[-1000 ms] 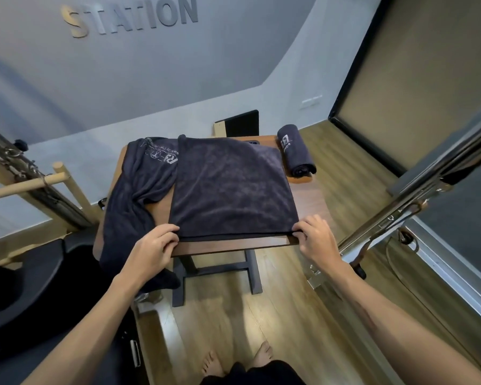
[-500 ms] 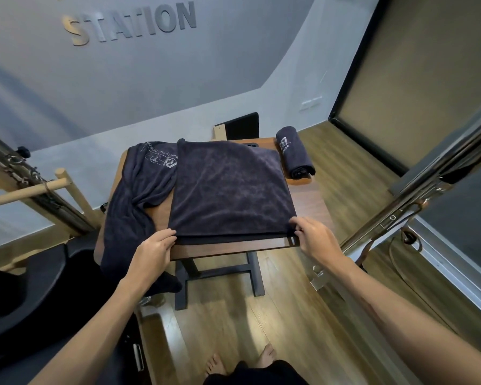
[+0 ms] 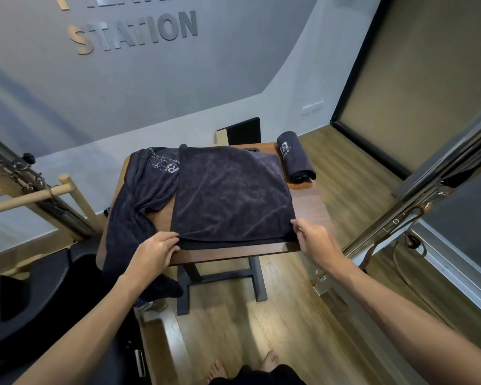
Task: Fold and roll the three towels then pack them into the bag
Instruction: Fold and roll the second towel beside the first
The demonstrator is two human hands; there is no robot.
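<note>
Nothing shifted — left hand (image 3: 156,250) and right hand (image 3: 313,237) still pinch soft, limp towel (image 3: 231,195) by its near corners.

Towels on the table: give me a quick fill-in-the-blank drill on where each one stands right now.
1. The rolled towel lies at the table's far ____ corner.
2. Both hands, left and right, hold the ____ edge of the folded towel.
3. The unfolded towel hangs over the table's ____ side.
4. The number of towels already rolled is ____.

Missing words: right; near; left; one
</note>
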